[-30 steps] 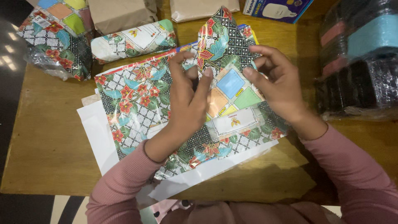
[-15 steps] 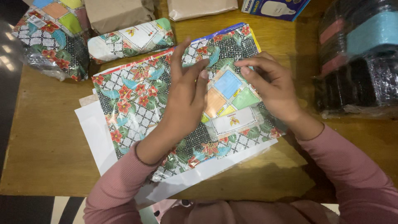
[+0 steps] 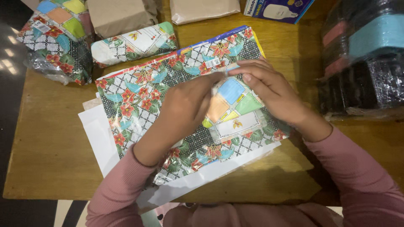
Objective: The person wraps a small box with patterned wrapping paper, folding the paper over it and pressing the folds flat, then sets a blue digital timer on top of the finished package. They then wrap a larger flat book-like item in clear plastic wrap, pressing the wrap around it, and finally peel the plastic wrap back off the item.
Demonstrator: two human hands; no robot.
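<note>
A flat package in clear plastic with a red-flower batik pattern (image 3: 143,92) lies on white sheets (image 3: 99,138) in the middle of the wooden table (image 3: 46,151). My left hand (image 3: 185,107) rests on its centre, fingers curled and pinching the wrapper near the coloured label squares (image 3: 233,98). My right hand (image 3: 271,92) lies on the package's right part, its fingertips meeting the left hand's at the upper middle and gripping the same fold. Both sleeves are pink.
A rolled batik package (image 3: 134,42) and a bigger batik bundle (image 3: 54,38) sit at the back left. Two brown paper parcels (image 3: 122,14) (image 3: 204,8) and a blue box (image 3: 277,8) line the far edge. A plastic-wrapped dark stack (image 3: 362,67) stands at right.
The package's upper right flap, raised a second ago, has been folded down flat. Both hands moved together and now pinch the wrapper at the upper middle.
</note>
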